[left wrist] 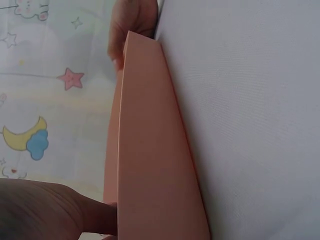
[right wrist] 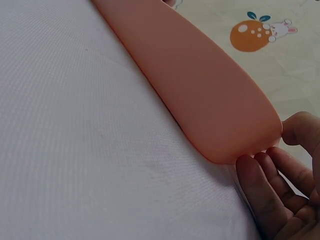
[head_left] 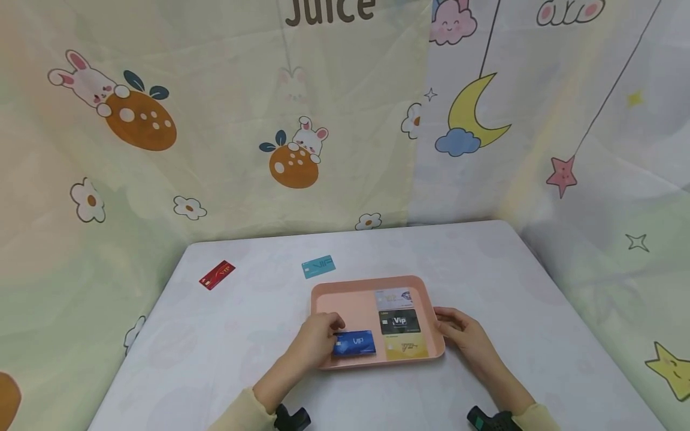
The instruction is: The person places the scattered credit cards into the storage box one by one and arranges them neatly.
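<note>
A pink tray [head_left: 345, 302] lies on the white table. In its left front part is a blue VIP card [head_left: 356, 343], and my left hand [head_left: 319, 340] pinches it at the left end with curled fingers. The tray's wall hides those fingertips in the left wrist view. My right hand [head_left: 468, 338] grips the tray's right rim; the right wrist view shows its thumb at the upper edge and its fingers [right wrist: 257, 185] against the outer wall. Along the tray's right side, a silver card [head_left: 393, 297], a black VIP card [head_left: 400, 321] and a yellow card [head_left: 406, 347] form a column.
Behind the tray lies a teal VIP card [head_left: 318, 266] on the table. A red VIP card [head_left: 217, 275] is at the table's far left. Printed cloth with cartoon figures hangs behind the table [head_left: 253, 323] and at its sides.
</note>
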A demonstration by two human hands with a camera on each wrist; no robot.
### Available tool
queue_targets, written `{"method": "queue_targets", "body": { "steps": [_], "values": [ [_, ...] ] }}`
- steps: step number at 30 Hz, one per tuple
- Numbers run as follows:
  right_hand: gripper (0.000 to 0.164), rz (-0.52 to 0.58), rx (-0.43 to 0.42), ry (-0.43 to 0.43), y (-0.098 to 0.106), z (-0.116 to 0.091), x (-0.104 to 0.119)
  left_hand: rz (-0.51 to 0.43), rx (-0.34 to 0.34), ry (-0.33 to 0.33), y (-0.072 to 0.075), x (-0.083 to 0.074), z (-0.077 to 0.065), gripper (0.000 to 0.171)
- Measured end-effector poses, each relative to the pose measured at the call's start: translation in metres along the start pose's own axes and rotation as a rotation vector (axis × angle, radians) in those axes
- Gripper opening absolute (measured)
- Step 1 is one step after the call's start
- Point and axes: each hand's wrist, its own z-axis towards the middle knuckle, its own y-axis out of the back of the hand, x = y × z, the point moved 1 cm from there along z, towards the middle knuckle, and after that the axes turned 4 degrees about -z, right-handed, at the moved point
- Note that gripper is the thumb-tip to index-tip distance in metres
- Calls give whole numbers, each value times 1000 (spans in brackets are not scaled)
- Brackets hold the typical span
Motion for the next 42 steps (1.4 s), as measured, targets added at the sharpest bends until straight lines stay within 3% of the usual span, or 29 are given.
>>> {"method": "queue_targets", "body": {
  "steps": [16, 42],
  "values": [
    [54, 23, 9, 13, 0, -1, 1, 63, 14, -50, -5, -3, -1, 20],
    [54, 29, 7, 1, 1, 2, -2, 66, -5, -40, -4, -3, -1, 17]
  ]
}}
